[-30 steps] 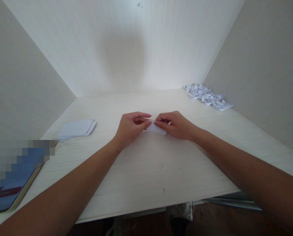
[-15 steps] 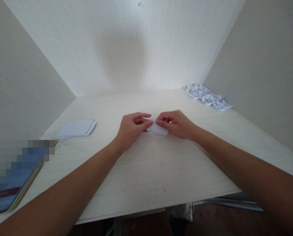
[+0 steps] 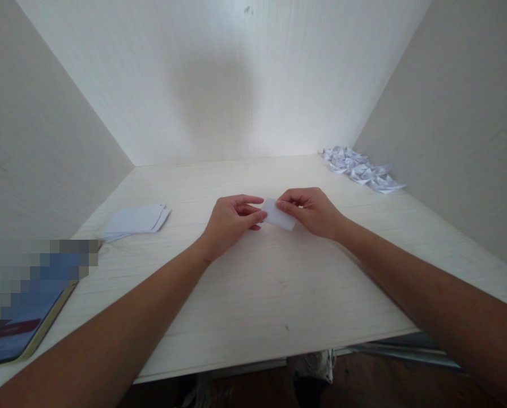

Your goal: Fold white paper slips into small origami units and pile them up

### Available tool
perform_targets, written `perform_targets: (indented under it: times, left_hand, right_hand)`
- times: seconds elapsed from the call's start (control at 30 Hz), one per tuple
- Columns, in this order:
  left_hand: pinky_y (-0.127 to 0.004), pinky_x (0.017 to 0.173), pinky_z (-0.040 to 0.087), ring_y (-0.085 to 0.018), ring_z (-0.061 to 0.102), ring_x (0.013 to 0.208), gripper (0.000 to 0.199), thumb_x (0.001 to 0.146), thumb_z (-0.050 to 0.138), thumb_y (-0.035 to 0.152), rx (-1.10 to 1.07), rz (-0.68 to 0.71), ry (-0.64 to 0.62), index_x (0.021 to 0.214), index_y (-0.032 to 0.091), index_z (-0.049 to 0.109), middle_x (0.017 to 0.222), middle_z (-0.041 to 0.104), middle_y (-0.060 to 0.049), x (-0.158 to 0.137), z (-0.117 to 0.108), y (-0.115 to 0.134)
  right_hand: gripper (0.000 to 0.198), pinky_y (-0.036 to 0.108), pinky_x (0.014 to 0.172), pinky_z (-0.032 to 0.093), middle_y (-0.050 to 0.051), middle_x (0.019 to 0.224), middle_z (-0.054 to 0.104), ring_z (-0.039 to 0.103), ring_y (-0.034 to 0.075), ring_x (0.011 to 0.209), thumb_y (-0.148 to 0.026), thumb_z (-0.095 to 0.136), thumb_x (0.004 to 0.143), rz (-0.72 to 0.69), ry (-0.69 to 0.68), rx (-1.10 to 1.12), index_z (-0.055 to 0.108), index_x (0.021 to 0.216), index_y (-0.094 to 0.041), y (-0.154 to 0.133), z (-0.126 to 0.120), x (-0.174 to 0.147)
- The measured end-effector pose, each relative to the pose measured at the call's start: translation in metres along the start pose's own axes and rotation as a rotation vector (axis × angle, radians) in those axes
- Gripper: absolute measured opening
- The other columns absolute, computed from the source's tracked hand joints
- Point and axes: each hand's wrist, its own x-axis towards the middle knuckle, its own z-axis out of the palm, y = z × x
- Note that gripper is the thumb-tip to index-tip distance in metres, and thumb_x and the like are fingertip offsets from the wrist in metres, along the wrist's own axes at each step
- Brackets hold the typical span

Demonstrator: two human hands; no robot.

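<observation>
A small white folded piece of paper (image 3: 281,217) is held between my hands above the middle of the table. My right hand (image 3: 307,209) pinches its upper right part between thumb and bent fingers. At the paper's left edge, the thumb and a finger of my left hand (image 3: 237,218) close on its corner, while the index finger stretches out above. The far side of the paper and some fingertips are hidden.
A stack of white paper sheets (image 3: 134,219) lies on the left of the table (image 3: 245,306). Beside it, a tablet-like device (image 3: 19,334) is partly blurred out. Several folded white paper pieces (image 3: 359,168) are piled at the back right, against the side wall (image 3: 461,141).
My right hand has moved slightly right and up with the paper, and more of the paper's face shows between the hands. The left thumb now sits nearer the paper's edge.
</observation>
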Motion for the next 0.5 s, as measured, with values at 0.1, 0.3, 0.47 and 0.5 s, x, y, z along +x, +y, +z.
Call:
perform_targets:
  times: [0.1,0.3,0.47,0.5]
  left_hand:
    - [-0.028,0.063,0.062,-0.015,0.072,0.068,0.044,0.065,0.091,0.029,0.017,-0.008,0.002,0.102,0.009,0.076,0.079,0.079,-0.008,0.0005,0.0,-0.0009]
    - [-0.027,0.059,0.061,-0.016,0.071,0.066,0.042,0.065,0.09,0.029,0.04,-0.002,0.007,0.1,0.009,0.076,0.076,0.078,-0.008,0.0007,-0.0006,0.0013]
    - [-0.025,0.055,0.059,-0.018,0.073,0.072,0.039,0.067,0.088,0.026,0.011,-0.025,-0.012,0.101,0.01,0.075,0.081,0.079,-0.01,0.001,-0.0018,-0.0011]
    - [-0.024,0.053,0.058,-0.018,0.073,0.072,0.038,0.068,0.088,0.025,0.008,-0.025,-0.016,0.1,0.01,0.075,0.081,0.079,-0.01,0.0014,-0.0021,-0.0017]
  right_hand:
    - [0.03,0.027,0.06,0.038,0.001,0.066,0.063,0.05,0.013,0.062,-0.04,0.061,0.09,0.005,0.009,-0.004,0.072,0.076,-0.016,0.0006,-0.0011,0.0006]
    - [0.031,0.027,0.06,0.039,0.001,0.067,0.064,0.051,0.014,0.063,-0.041,0.062,0.09,0.012,0.011,0.029,0.072,0.077,-0.016,0.0029,-0.0018,0.0013]
    - [0.031,0.028,0.061,0.04,0.002,0.068,0.064,0.052,0.014,0.063,-0.042,0.063,0.09,0.011,0.018,0.039,0.072,0.077,-0.015,0.0068,-0.0014,0.0024]
    - [0.031,0.028,0.061,0.04,0.002,0.068,0.064,0.052,0.014,0.063,-0.043,0.063,0.09,0.011,0.016,0.045,0.072,0.078,-0.015,0.0076,-0.0013,0.0026]
